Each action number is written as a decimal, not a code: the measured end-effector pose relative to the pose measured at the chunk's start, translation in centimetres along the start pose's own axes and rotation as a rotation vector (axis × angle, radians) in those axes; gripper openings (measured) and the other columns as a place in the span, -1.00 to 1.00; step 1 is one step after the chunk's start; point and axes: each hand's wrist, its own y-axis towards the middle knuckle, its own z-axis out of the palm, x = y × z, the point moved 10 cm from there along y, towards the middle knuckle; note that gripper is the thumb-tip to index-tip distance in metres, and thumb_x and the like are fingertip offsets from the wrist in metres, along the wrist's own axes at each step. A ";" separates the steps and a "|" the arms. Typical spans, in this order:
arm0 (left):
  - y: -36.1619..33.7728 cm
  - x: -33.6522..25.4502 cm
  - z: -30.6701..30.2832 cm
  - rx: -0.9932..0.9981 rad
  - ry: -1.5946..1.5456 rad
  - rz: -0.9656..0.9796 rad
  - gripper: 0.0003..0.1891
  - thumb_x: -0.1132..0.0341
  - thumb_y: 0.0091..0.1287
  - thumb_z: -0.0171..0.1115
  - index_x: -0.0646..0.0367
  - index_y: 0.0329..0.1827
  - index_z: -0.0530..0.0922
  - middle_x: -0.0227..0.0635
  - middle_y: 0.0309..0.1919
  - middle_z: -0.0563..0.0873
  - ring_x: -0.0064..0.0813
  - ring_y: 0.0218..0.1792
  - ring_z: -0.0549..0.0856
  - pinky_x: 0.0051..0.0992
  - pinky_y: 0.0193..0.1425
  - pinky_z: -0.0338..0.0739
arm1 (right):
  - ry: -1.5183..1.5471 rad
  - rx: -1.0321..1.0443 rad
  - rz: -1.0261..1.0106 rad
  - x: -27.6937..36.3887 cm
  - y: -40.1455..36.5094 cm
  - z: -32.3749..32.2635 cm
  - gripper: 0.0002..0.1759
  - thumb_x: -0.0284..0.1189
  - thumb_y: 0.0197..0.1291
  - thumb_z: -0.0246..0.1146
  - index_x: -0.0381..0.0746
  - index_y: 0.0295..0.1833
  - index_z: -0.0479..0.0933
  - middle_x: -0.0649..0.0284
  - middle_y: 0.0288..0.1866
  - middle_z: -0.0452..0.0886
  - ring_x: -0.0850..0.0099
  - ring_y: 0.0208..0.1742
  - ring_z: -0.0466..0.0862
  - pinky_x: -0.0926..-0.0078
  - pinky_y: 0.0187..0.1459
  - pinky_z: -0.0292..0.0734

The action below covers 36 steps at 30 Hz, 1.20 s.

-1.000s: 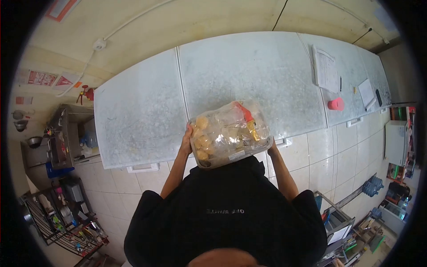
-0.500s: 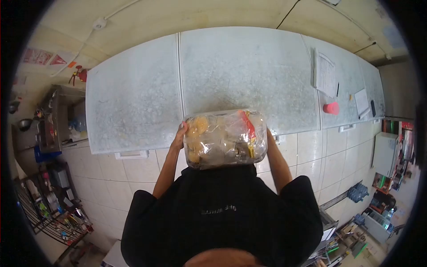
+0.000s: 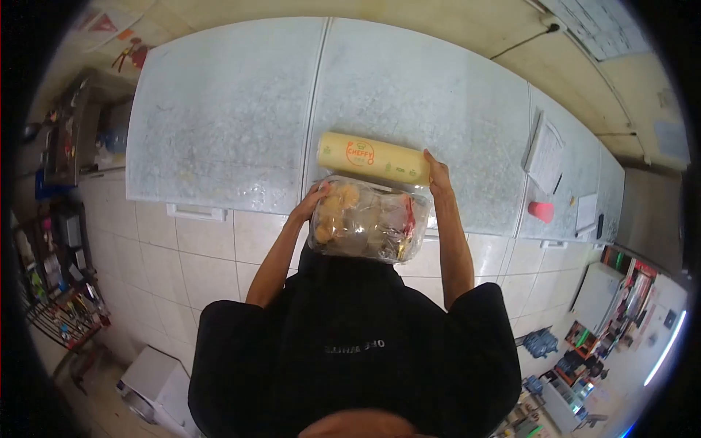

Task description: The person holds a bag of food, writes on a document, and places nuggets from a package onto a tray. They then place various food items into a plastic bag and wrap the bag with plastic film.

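A clear plastic tray of food (image 3: pixel 369 223), covered in shiny film, is held in front of my chest. Orange-brown pieces show at its left side, with a red and gold packet at its right. My left hand (image 3: pixel 314 198) grips the tray's upper left edge. Just beyond the tray lies a yellow roll of cling film (image 3: pixel 376 157) marked "CHEFFY", slanting slightly down to the right. At the roll's right end my right hand (image 3: pixel 439 175) is closed around it, the fingertips partly hidden.
Under the roll is a long, worn white counter top (image 3: pixel 226 109) with seams. To the right are a clipboard with papers (image 3: pixel 545 155), a pink cup (image 3: pixel 540 212), a notepad (image 3: pixel 586 212) and a dark phone-like object (image 3: pixel 600 226). A white box-shaped appliance (image 3: pixel 157 387) stands behind at left.
The tray has lowered and tilted, and the yellow roll now shows beyond it. My right hand has left the tray's right edge for the roll's end. The view has turned slightly.
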 end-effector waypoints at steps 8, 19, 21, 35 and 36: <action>2.5 1.1 -1.1 0.013 0.009 -0.058 -0.31 -0.19 0.36 -0.01 0.27 0.29 0.33 -0.24 0.15 0.53 -0.44 0.15 0.51 -0.43 0.25 0.40 | -0.808 -0.776 -0.247 7.2 -8.0 1.8 -0.19 -0.01 0.09 0.33 -0.44 0.21 0.27 -0.09 0.28 0.33 0.20 0.26 0.36 0.12 0.16 0.28; -1.4 -3.9 -2.4 -0.496 0.487 0.171 -0.52 -0.01 0.41 0.03 0.30 0.02 0.56 -0.25 -0.18 0.65 -0.46 -0.11 0.58 -0.49 0.02 0.43 | -1.754 1.140 -1.401 6.0 -14.0 33.4 -0.54 -0.15 -0.08 0.35 -0.21 -0.12 0.54 0.19 -0.10 0.56 0.21 0.03 0.52 0.27 0.24 0.22; -2.0 -5.1 -1.6 -0.502 0.579 0.125 -0.53 0.03 0.40 0.04 0.33 0.04 0.53 -0.24 -0.10 0.64 -0.44 -0.05 0.56 -0.51 0.09 0.40 | -1.710 1.340 -1.263 7.1 -16.2 33.0 -0.62 -0.21 -0.08 0.36 -0.19 -0.16 0.55 0.21 -0.15 0.57 0.22 -0.02 0.53 0.27 0.19 0.25; 1.3 -10.3 4.0 0.092 0.633 0.603 -0.62 0.42 0.14 0.18 0.16 0.07 0.51 -0.21 0.08 0.49 -0.18 0.18 0.41 -0.35 0.32 0.23 | -1.215 1.428 -1.595 11.0 -26.8 27.0 -0.65 -0.23 -0.10 0.34 -0.31 -0.48 0.46 0.13 -0.43 0.49 0.20 -0.28 0.51 0.31 0.01 0.39; 0.7 -10.3 3.5 0.160 0.539 0.636 -0.61 0.44 0.14 0.19 0.17 0.08 0.50 -0.19 0.10 0.48 -0.15 0.22 0.37 -0.32 0.35 0.19 | -1.201 1.430 -1.622 11.2 -27.0 26.7 -0.66 -0.24 -0.08 0.34 -0.30 -0.51 0.45 0.14 -0.46 0.48 0.22 -0.30 0.51 0.33 -0.02 0.39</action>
